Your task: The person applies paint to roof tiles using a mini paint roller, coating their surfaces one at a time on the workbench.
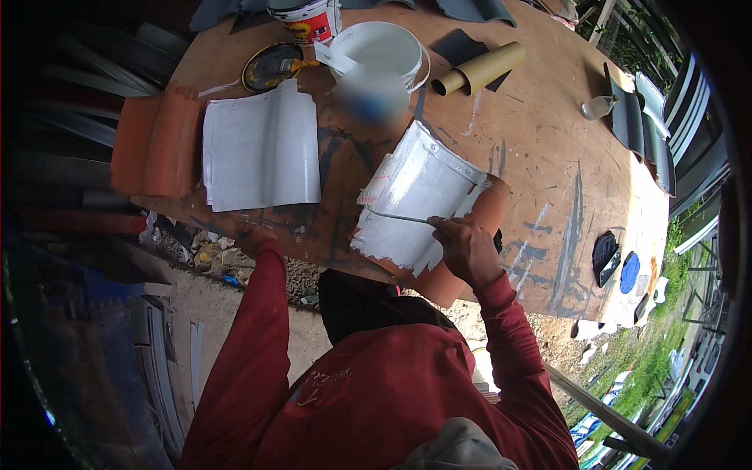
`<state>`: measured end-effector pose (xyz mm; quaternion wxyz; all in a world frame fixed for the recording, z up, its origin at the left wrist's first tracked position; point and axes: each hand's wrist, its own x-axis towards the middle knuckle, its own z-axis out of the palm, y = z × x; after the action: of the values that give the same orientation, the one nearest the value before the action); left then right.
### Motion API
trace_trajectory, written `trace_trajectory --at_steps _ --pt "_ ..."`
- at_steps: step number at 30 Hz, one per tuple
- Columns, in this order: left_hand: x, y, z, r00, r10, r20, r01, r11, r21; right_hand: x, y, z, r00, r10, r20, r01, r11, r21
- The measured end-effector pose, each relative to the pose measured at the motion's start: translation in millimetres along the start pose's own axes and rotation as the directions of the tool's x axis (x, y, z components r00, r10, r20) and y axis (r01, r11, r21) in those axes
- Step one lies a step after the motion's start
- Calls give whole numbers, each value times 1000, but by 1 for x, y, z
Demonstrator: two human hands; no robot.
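Observation:
My right hand point(466, 249) is closed round the end of a thin brush point(399, 217), which reaches left across a roof tile point(423, 188). Glossy white paint covers most of this tile, while its right and lower edges show bare orange. My left hand point(257, 239) rests at the table's near edge, its fingers too dark and small to read. Just above that hand lies a second tile point(261, 149), painted white all over its visible face. An unpainted orange tile point(159, 143) sits to its left.
Behind the tiles stand a white bucket point(380, 51) and a labelled paint can point(309, 22), with a stained lid point(270, 66) beside them. A gold-brown tile point(493, 66) lies farther right. Dark tiles point(627, 117) and a blue round item point(630, 272) are at the table's right side.

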<state>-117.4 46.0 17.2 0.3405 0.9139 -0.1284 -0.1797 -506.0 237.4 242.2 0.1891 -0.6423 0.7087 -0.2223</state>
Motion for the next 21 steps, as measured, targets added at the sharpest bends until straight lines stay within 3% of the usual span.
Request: trace_trajectory --at_steps 2,4,10,13,16,18,21 --pt "2 -2 2 1000 14 -6 -14 1000 -19 -11 11 2 1000 1 -16 -1 1000 -5" --pt "-4 3 -2 1000 6 -10 -6 1000 -20 -22 17 -13 991 108 75 -95 981 -167" --pt "-4 4 -3 1000 -3 9 3 1000 12 9 42 -34 987 162 12 -159 979 -128" --pt "-3 -3 0 999 24 -27 -25 998 -54 31 77 -22 997 79 -11 -80 986 -147" --pt "-4 1 -5 998 49 41 -46 996 -71 30 100 -39 999 25 22 -26 1000 12" --pt "-7 3 -5 1000 30 -6 -30 999 -14 23 104 -73 963 105 247 -79 990 -113" --pt "-5 1 -2 1000 14 -26 -13 1000 16 30 106 -79 960 112 256 -87 990 -107"
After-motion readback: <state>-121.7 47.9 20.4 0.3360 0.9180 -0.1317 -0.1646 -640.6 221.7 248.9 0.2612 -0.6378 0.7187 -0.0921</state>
